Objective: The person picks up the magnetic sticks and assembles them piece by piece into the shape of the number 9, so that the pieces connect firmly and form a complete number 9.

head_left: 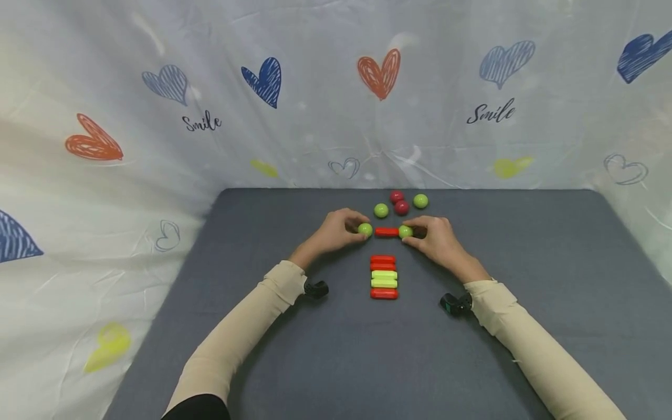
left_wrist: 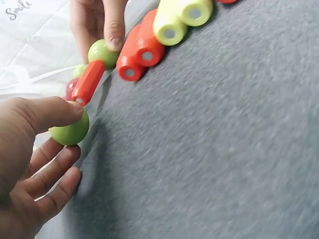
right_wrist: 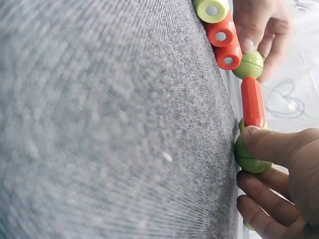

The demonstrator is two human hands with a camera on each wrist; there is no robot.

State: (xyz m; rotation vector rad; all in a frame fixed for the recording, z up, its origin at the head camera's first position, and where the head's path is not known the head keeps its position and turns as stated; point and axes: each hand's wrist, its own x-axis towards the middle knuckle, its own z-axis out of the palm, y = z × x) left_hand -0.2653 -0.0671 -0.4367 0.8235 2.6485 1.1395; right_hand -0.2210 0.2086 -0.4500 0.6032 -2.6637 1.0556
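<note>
My left hand [head_left: 338,228] pinches a green ball [head_left: 365,230] between thumb and fingers. Across from it, my right hand [head_left: 440,238] grips a second green ball [head_left: 405,231]. A short red rod [head_left: 387,232] lies in line between the two balls. Its right end meets the right-hand ball, and a narrow gap shows between its left end and the left-hand ball in the head view. A grey disc marks the rod's end in the left wrist view. Nearer the body, red rods [head_left: 384,294] and light green-yellow rods [head_left: 384,275] lie side by side in a column.
Behind the hands, two red balls [head_left: 401,207] sit between a green ball [head_left: 381,210] on the left and another green ball [head_left: 420,201] on the right. Grey cloth covers the table [head_left: 336,361]. A white curtain [head_left: 315,134] printed with hearts hangs along the table's far edge.
</note>
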